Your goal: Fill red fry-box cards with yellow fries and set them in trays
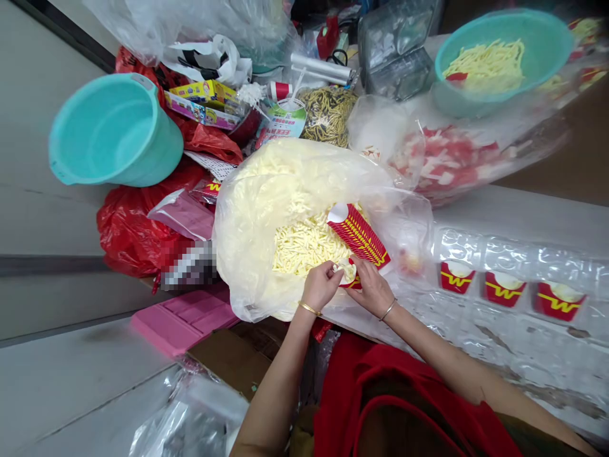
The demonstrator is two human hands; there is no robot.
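On a cluttered tabletop [537, 216], three red fry cartons [505, 290] sit in clear trays [507, 252], a nested carton stack [362, 235] remains, and left hand [320, 285] and right hand [373, 289] grip another carton [354, 284].

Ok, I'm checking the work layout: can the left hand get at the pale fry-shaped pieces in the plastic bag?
Probably yes: the left hand is close beside the pale fry-shaped pieces, and the plastic bag looks open there. That hand looks busy at a small red carton, though.
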